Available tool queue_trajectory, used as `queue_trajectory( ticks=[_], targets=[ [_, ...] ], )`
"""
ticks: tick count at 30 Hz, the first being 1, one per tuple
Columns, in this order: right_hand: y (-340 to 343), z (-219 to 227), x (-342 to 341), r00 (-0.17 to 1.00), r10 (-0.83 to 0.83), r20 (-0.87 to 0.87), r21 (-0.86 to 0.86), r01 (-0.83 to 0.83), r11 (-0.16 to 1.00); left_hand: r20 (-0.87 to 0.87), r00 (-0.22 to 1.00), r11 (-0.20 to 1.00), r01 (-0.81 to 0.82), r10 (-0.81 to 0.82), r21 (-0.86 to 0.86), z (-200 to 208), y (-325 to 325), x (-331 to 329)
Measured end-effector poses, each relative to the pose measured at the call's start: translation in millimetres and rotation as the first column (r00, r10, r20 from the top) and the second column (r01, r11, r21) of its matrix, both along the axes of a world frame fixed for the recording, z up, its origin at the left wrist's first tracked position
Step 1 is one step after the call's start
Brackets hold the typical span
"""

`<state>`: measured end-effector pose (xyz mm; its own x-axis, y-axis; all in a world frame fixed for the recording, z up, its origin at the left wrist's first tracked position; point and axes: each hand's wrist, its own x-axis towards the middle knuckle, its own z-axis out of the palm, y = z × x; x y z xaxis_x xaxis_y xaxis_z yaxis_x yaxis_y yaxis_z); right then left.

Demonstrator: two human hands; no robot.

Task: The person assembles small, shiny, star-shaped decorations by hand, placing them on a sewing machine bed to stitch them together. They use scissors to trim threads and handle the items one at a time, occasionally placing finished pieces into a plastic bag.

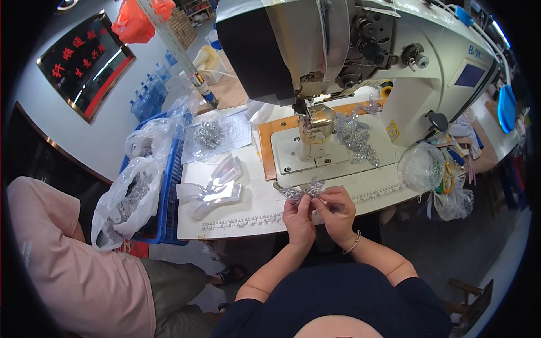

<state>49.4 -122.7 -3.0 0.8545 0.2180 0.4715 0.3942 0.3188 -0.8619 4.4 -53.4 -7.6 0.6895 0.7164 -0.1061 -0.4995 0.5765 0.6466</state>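
Just in front of the sewing machine, over the near edge of its white table, I hold a glittery silver bow-like piece with pointed, wing-like ends. My left hand pinches it near its middle between thumb and fingers. Close beside it, my right hand is closed on the right part of the same piece, and its fingers partly cover it. More glittery silver pieces lie heaped to the right of the needle area. Shiny, see-through plastic strips rest on the table to the left.
A silver tinsel-like pile sits on a sheet at the back left. The blue crate beside the table holds plastic bags. A ruler strip runs along the front edge. Scissors hang at right. A person in pink is at left.
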Motion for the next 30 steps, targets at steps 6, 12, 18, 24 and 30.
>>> queue_trajectory(
  ticks=[6, 12, 18, 24, 30],
  targets=[
    [-7, 8, -2, 0.978, 0.151, -0.141, -0.033, -0.157, 0.987, -0.008, 1.000, 0.998, -0.029, 0.030, 0.046, -9, 1, 3],
    [-2, 9, 1, 0.874, 0.185, -0.449, 0.043, -0.186, 0.982, -0.042, 0.998, 0.995, -0.035, 0.039, 0.096, -9, -1, 3],
    [-2, 8, 0, 0.910, 0.171, -0.377, -0.001, -0.185, 0.983, -0.079, 0.996, 0.985, -0.033, 0.047, 0.170, -15, -4, 3],
    [-16, 18, 17, 0.766, 0.286, -0.576, 0.004, -0.347, 0.938, 0.153, 0.929, 0.936, 0.314, -0.337, 0.160, -5, 7, -4],
    [-20, 22, 22, 0.847, 0.233, -0.478, -0.092, -0.312, 0.946, -0.011, 0.905, 0.868, 0.411, -0.425, 0.277, 11, 20, -7]
  ],
)
